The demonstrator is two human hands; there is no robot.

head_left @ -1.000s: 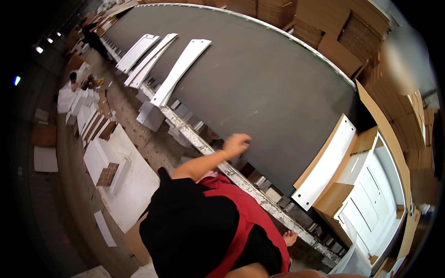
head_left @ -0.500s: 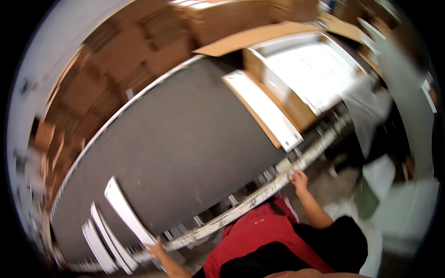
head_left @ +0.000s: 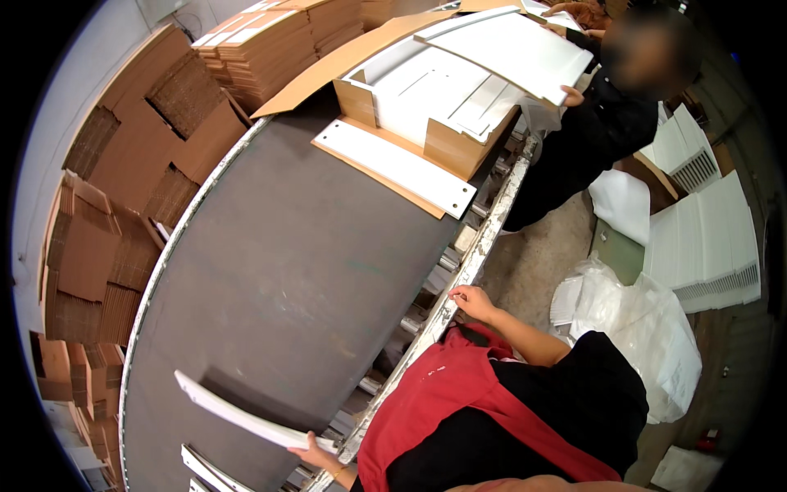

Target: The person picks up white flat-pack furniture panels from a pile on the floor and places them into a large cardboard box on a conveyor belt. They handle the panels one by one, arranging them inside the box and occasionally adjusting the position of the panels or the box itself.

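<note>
A long, narrow white board (head_left: 246,416) is in my left hand (head_left: 313,453), gripped by its near end. It slants over the dark conveyor belt (head_left: 279,271), its far end pointing left and casting a shadow. Below it, more narrow white strips (head_left: 209,471) lie on the belt, partly cut off by the lower edge. My right hand (head_left: 472,301) is at the worn white conveyor rail (head_left: 434,326), fingers loosely bent and holding nothing.
Ahead lies an open cardboard box (head_left: 358,104) with white panels, a white board (head_left: 393,166) beside it. A person in black (head_left: 602,115) holds a large white panel (head_left: 508,49) over it. Cardboard stacks (head_left: 115,221) line the left; white panels (head_left: 697,238) and plastic wrap (head_left: 631,336) stand right.
My left hand has lifted the white board's far end and swung it flatter. My view has turned, bringing the person with the large panel into sight. My right hand stays by the rail.
</note>
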